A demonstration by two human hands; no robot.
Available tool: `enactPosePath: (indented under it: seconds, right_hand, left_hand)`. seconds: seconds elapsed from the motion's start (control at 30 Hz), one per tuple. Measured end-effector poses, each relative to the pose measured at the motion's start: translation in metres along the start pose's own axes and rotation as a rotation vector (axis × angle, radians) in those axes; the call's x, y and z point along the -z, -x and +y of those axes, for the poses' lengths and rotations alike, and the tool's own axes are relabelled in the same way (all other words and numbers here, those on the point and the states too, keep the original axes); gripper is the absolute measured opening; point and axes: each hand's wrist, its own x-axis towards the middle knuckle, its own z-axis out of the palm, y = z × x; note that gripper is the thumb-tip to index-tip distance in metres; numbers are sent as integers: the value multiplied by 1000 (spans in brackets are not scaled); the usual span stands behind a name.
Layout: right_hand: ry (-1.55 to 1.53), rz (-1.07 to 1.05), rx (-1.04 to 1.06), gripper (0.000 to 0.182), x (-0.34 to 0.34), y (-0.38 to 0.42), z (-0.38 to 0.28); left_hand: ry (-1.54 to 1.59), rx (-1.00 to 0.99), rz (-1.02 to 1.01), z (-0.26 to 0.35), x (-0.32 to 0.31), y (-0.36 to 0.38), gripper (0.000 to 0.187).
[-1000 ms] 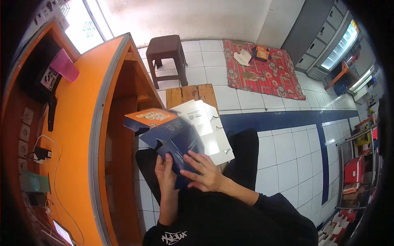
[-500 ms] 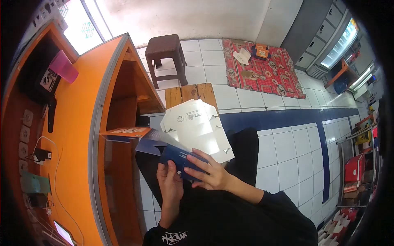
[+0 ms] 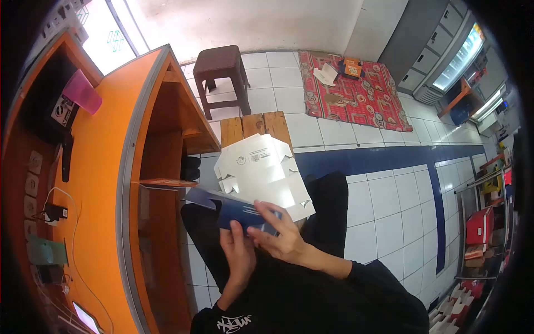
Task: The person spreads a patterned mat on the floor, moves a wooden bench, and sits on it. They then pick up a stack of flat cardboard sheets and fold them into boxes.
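Above my lap I hold a partly folded cardboard box, blue on its panels, with an orange flap sticking out to the left near the counter edge. My left hand grips its lower edge, thumb against the blue panel. My right hand is closed on its right end, fingers bent over the panel. Behind the box, flat white cardboard blanks with printing and cut tabs lie on a wooden bench. Part of the lowest blank is hidden by the box and my hands.
An orange counter stands close on my left, holding a pink cup. Ahead is a brown stool. On a red mat farther off sit an orange and dark box and a pale cardboard piece. Shelves line the right.
The orange flap has tilted and now shows more edge-on. My right hand has bent its fingers more over the box end, and my left hand has shifted slightly right.
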Motion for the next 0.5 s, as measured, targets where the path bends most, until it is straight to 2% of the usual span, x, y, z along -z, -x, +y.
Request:
enactPosePath:
  seconds: [0.07,0.13,0.2,0.23,0.27,0.3,0.33,0.4,0.43,0.47,0.5]
  right_hand:
    - [-37,73,-49,60,-12,3,2]
    - [-76,148,-97,63,-13,3,1]
    - [-24,-100,-191,62,-2,-1,-7]
    - [-22,-100,-190,62,6,-5,-9]
    - [-165,-181,-246,62,15,-10,-11]
    - [-309,-263,-304,63,22,-13,-10]
    - [-308,-267,-304,63,24,-10,-4]
    - [-575,-270,-479,54,27,-4,9]
    - [-571,-274,-548,43,32,-10,11]
    - [-571,-272,-547,43,34,-13,16]
    - [-479,-254,-521,40,34,-15,22]
  left_hand:
    - [-26,24,2,-10,0,7,30]
    - [-157,-85,-8,-18,4,6,31]
    - [-179,-99,-28,-12,7,6,28]
    - [-221,-35,-10,-5,9,5,26]
    - [-263,30,8,0,13,3,24]
    - [-313,5,-44,2,21,0,20]
    - [-311,6,-42,4,27,-1,20]
    - [-371,175,-228,9,38,0,16]
    - [-538,184,-322,12,42,2,15]
    - [-539,183,-323,13,41,5,15]
    - [-519,261,-439,14,38,10,16]
